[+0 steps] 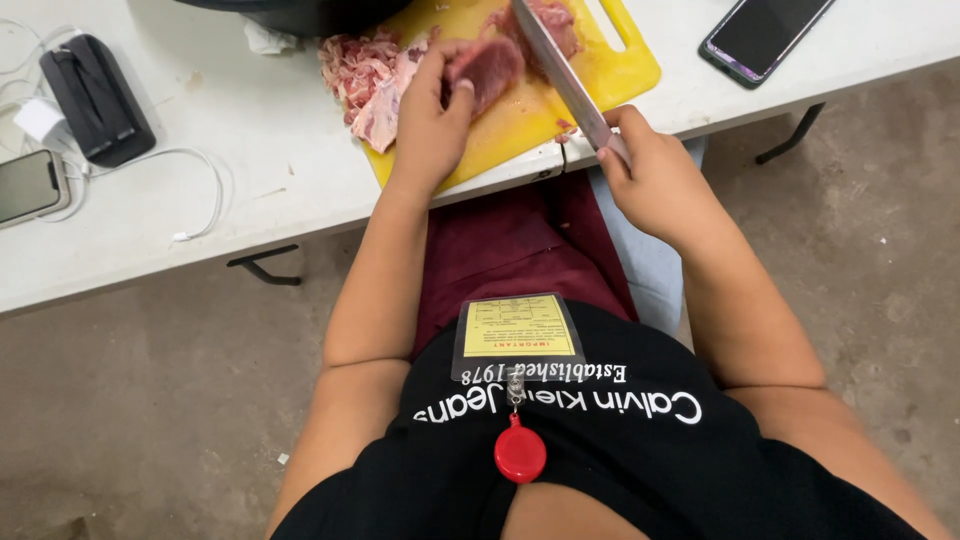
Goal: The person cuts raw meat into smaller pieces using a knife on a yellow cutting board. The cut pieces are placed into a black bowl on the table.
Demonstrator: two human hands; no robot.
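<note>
**Knife laid across raw meat on a yellow board**

Nearest the camera hangs a red round badge reel (520, 453) with a yellow laminated card (518, 328) above it, both clipped to the person's black top, with a dark red apron over the lap beyond.

Further out, at the near edge of the white folding table (250, 160), the right hand (640, 165) is wrapped tight round the handle of a long steel-bladed kitchen knife (562, 75). The knife's long axis runs on a slant, handle toward the body and to the right, blade pointing away and to the left, its tip out of view at the top. That slant appears to bring the edge across the meat rather than along it.

The left hand (435, 105) pinches a dark pink slab of raw meat (490, 68) between curled fingers, seemingly steadying it against the blade. The slab lies on a yellow plastic cutting board (620, 70), which overhangs the table edge slightly.

Just left of the slab sits a pile of pale cut meat strips (360, 75). Far left lie a black oblong case (97, 98), a white cable (200, 180) and a phone (30, 185); another dark phone (765, 35) rests far right.
</note>
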